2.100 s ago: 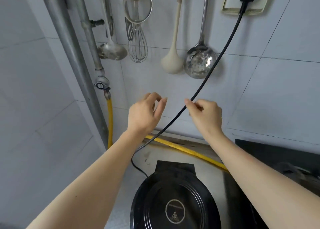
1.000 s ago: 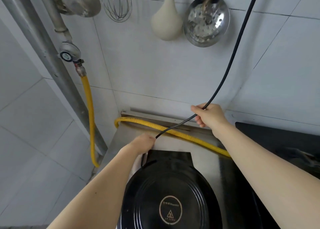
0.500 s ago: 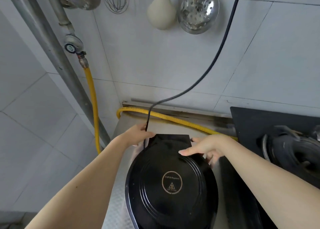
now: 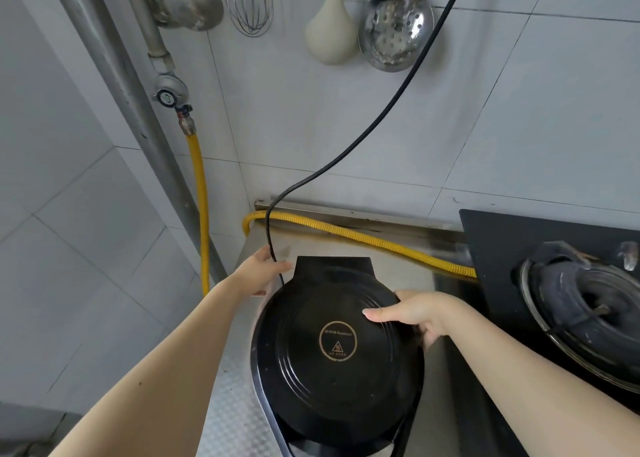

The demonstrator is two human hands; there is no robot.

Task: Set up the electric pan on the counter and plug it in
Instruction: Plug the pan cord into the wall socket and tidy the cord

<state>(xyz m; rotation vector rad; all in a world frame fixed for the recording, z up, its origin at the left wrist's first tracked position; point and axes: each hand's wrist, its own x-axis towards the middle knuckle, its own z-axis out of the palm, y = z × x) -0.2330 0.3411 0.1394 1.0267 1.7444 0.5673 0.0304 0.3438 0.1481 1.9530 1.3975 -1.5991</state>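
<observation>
The round black electric pan (image 4: 337, 352) sits lid-down on the steel counter (image 4: 228, 418), with a gold ring logo in the middle of its lid. Its black power cord (image 4: 374, 131) runs from the pan's back left corner up the tiled wall and out of the top of the view. My left hand (image 4: 258, 273) holds the pan's back left edge, with the cord passing by its fingers. My right hand (image 4: 420, 314) grips the pan's right rim, thumb on the lid and fingers under the edge.
A yellow gas hose (image 4: 363, 237) lies along the counter's back edge and climbs to a valve (image 4: 169, 96) on the steel pipe. A black gas stove (image 4: 585, 311) stands at the right. A ladle, whisk, spoon and skimmer (image 4: 394, 24) hang on the wall above.
Both hands have let go of the hanging cord and dropped to the pan. The right hand has slid from the pan's back to its right rim, and the view has tilted down.
</observation>
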